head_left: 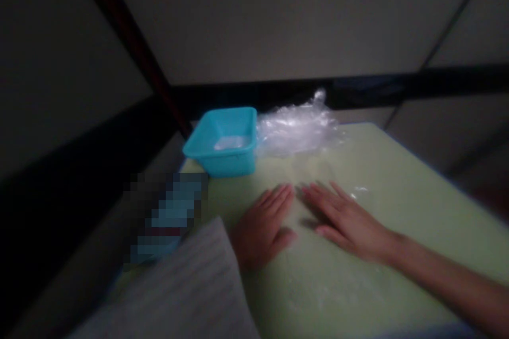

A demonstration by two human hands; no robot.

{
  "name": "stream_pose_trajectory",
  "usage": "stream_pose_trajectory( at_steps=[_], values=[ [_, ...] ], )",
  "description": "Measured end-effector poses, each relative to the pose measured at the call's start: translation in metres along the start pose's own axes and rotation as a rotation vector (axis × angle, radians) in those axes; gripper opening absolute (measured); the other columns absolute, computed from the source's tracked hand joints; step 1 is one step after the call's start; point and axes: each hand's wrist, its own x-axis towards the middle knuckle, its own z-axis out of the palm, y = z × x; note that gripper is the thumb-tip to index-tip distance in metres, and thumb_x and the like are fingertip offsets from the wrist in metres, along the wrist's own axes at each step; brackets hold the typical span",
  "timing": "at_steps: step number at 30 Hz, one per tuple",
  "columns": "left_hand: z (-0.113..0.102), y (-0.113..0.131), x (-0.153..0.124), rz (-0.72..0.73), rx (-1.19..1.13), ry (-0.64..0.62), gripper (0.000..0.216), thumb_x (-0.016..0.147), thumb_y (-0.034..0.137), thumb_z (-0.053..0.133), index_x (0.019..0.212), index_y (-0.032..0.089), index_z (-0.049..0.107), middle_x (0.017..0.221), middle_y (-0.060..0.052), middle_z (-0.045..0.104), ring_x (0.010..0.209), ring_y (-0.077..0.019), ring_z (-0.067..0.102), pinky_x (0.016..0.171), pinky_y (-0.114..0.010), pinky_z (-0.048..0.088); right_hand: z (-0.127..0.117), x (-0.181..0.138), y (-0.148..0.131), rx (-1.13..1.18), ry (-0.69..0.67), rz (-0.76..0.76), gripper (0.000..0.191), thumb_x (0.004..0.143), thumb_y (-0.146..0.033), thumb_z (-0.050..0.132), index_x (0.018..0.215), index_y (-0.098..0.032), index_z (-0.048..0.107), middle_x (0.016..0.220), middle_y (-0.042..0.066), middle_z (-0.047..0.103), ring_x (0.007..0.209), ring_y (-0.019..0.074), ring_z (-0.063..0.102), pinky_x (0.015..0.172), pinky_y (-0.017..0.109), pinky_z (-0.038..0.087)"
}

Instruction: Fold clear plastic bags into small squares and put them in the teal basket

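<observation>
Left hand (260, 235) and right hand (350, 217) — both flat, outstretched, slightly apart — were over the pale green tabletop (429, 222). 1 turquoise basin (228, 164) stood at far left; crumpled clear plastic (298, 128) lay just right of it.

The palms of the left hand (262, 230) and right hand (350, 222) face down, unseen. A glossy patch (360, 189) by the right hand is too blurred to identify, like the pale thing (230, 143) inside the blue basin (226, 165). Pixelation masks an object (173, 217) at left. The grey sleeve (194, 286) hides the left wrist; sleeve and right forearm (449, 280) are cut off.
</observation>
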Motion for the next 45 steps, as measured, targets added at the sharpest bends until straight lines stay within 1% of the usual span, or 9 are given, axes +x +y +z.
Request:
stream_pose_trajectory(
  at_steps=[5,10,17,20,23,25,35,40,45],
  values=[
    [0.003,-0.009,0.0,-0.185,-0.068,0.326,0.051,0.092,0.028,0.034,0.139,0.011,0.027,0.145,-0.015,0.033,0.135,-0.0216,0.028,0.111,-0.044,0.025,-0.009,-0.003,0.009,0.041,0.007,-0.169,0.047,0.093,-0.039,0.04,0.133,-0.014,0.041,0.136,0.013,0.047,0.128,0.0233,0.04,0.108,0.049,0.028],
    [0.005,-0.014,0.0,-0.224,-0.09,0.428,0.039,0.088,0.023,0.041,0.124,0.013,0.049,0.125,-0.012,0.058,0.117,-0.0229,0.052,0.103,-0.044,0.038,-0.017,-0.006,0.011,0.128,-0.02,-0.504,0.04,0.094,-0.038,0.038,0.116,-0.009,0.057,0.12,0.017,0.06,0.121,0.0232,0.048,0.103,0.042,0.037],
    [-0.003,-0.015,-0.001,-0.171,-0.098,0.531,0.028,0.085,0.019,0.046,0.11,0.015,0.058,0.107,-0.009,0.067,0.1,-0.0213,0.061,0.091,-0.04,0.049,-0.017,0.003,-0.008,0.3,-0.22,-0.437,0.051,0.091,-0.04,0.045,0.133,-0.012,0.04,0.136,0.012,0.046,0.133,0.0238,0.03,0.11,0.047,0.022],
    [-0.008,-0.014,-0.004,0.02,-0.087,0.572,0.025,0.084,0.016,0.048,0.106,0.017,0.059,0.103,-0.008,0.067,0.097,-0.0196,0.062,0.087,-0.037,0.05,-0.03,0.002,0.008,0.327,-0.104,-0.208,0.035,0.092,-0.033,0.044,0.122,-0.016,0.05,0.124,0.011,0.056,0.118,0.021,0.048,0.1,0.04,0.037],
    [-0.01,-0.004,-0.006,0.274,-0.13,0.486,0.027,0.083,0.013,0.049,0.108,0.015,0.057,0.106,-0.009,0.066,0.101,-0.0195,0.06,0.09,-0.036,0.048,-0.046,-0.006,0.038,0.256,0.018,0.172,0.031,0.084,-0.037,0.057,0.107,-0.016,0.057,0.103,0.01,0.061,0.095,0.022,0.057,0.083,0.036,0.045],
    [-0.011,0.006,-0.006,0.412,-0.2,0.362,0.027,0.085,0.015,0.047,0.11,0.014,0.056,0.109,-0.009,0.065,0.105,-0.0192,0.058,0.092,-0.036,0.046,-0.051,-0.012,0.055,0.301,-0.077,0.288,0.034,0.077,-0.038,0.065,0.1,-0.015,0.057,0.087,0.006,0.062,0.076,0.0188,0.058,0.067,0.031,0.046],
    [-0.01,0.037,-0.009,0.578,-0.251,0.082,0.024,0.087,0.02,0.042,0.105,0.012,0.056,0.1,-0.008,0.068,0.101,-0.0203,0.057,0.09,-0.036,0.042,-0.048,-0.008,0.054,1.058,-0.266,0.353,0.032,0.076,-0.015,0.059,0.107,-0.015,0.05,0.057,-0.007,0.054,0.043,0.0056,0.047,0.04,0.016,0.036],
    [-0.005,0.036,-0.008,0.589,-0.245,0.097,0.023,0.084,0.016,0.043,0.103,0.012,0.057,0.096,-0.007,0.069,0.096,-0.0195,0.059,0.087,-0.035,0.043,-0.037,0.004,0.043,1.424,-0.052,0.49,0.032,0.077,-0.022,0.066,0.104,-0.015,0.051,0.068,0.0,0.065,0.053,0.008,0.061,0.045,0.014,0.045],
    [-0.005,0.037,-0.008,0.603,-0.249,0.104,0.021,0.085,0.017,0.041,0.099,0.013,0.057,0.094,-0.007,0.069,0.094,-0.0185,0.06,0.087,-0.034,0.043,-0.023,0.008,0.031,1.694,-0.129,0.412,0.048,0.08,-0.034,0.066,0.118,-0.016,0.043,0.108,0.013,0.065,0.093,0.0165,0.065,0.074,0.026,0.053]
  ],
)
